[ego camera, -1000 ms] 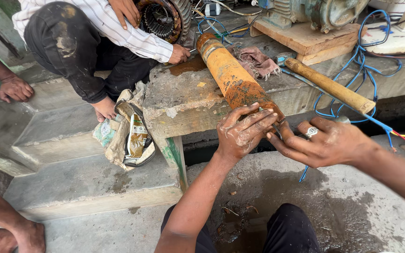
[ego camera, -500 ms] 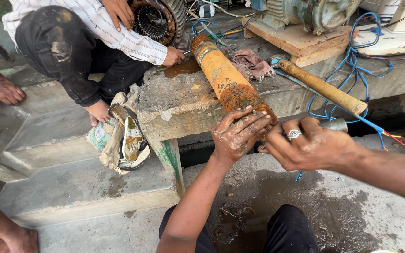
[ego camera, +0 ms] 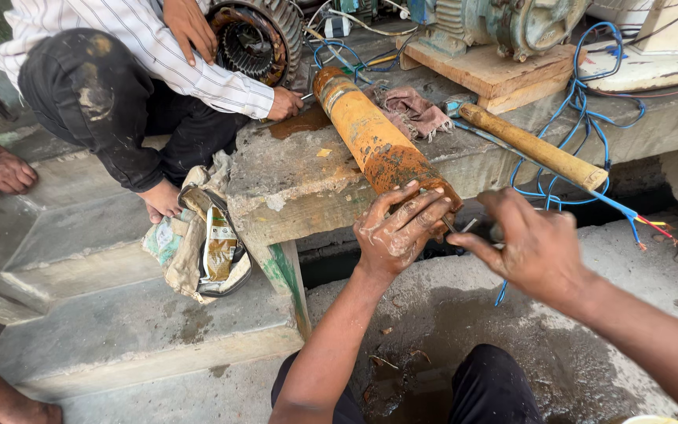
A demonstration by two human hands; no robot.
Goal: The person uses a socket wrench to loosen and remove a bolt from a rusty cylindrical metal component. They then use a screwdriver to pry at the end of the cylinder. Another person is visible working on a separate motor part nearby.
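Observation:
A long rusty orange cylinder [ego camera: 370,141] lies on a worn concrete bench [ego camera: 292,188], its near end sticking over the edge. My left hand [ego camera: 402,232], smeared with grime, grips that near end. My right hand [ego camera: 531,247] is beside it at the right, fingers pinched on a small thin metal tool [ego camera: 461,228] that touches the cylinder's end. What the tool is exactly I cannot tell.
A squatting person in a striped shirt [ego camera: 143,47] holds a motor stator [ego camera: 253,39] at the bench's far end. A wooden-handled hammer [ego camera: 531,145], a rag [ego camera: 413,110], blue wires [ego camera: 574,118], a motor on a wooden block [ego camera: 504,63] and a bag [ego camera: 205,243] lie around. Another person's hand [ego camera: 1,173] rests at left.
My right hand has turned and closed its fingers on the small tool at the cylinder's end. My left hand stays wrapped on the cylinder. The view has shifted slightly.

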